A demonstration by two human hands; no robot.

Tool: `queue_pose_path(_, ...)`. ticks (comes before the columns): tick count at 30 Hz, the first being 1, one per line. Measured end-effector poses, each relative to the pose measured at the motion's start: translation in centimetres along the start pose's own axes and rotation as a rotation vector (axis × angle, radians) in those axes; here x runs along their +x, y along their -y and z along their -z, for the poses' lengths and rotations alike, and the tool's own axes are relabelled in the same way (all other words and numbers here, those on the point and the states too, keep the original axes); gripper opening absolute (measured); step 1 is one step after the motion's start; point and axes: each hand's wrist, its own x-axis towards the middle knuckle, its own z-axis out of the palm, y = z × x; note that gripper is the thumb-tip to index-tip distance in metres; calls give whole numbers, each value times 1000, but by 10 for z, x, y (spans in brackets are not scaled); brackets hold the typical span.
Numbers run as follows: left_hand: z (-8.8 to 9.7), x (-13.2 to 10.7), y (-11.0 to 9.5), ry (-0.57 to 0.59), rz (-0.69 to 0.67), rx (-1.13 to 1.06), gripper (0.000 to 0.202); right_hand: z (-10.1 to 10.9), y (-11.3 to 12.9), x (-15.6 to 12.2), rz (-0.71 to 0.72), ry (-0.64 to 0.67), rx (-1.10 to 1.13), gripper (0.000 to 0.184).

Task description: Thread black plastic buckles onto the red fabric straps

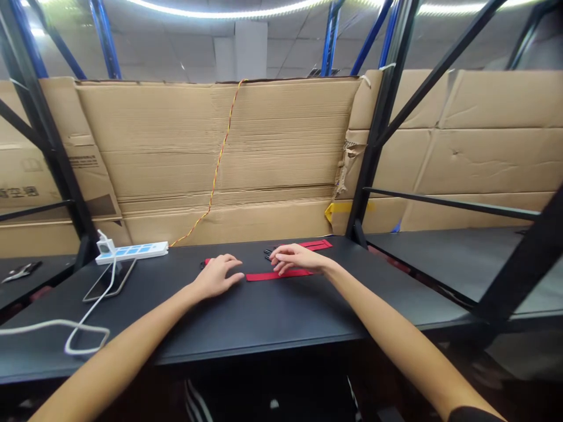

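The red fabric strap point(277, 275) lies flat on the dark bench point(246, 316), nearer you than a second red strap point(315, 245) and some small black clips point(267, 254). It looks light, soft and limp, so pinch its flat band near the middle, where it should not slip away. Your right hand point(297, 259) is open, its fingers point(281, 257) curved over the strap, grasping nothing; your left hand point(217, 276) rests loose and released beside it. Further left lie a white power strip point(132, 252) and a phone point(109, 280).

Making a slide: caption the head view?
Left hand and right hand over red strips on a black table.
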Motion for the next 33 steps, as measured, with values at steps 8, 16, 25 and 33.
queue_pose_path(8,-7,-4,-21,183,-228,-144,36,10,-19,7,-74,-356,-709,22)
queue_pose_path(16,-4,-2,-15,114,-174,-65,30,4,-36,10,-251,-238,-925,28)
queue_pose_path(25,-13,2,-8,91,-20,-222,24,0,-24,7,-148,-136,-524,22)
queue_pose_path(33,-24,4,6,164,161,-321,30,-38,-4,10,60,90,-43,38)
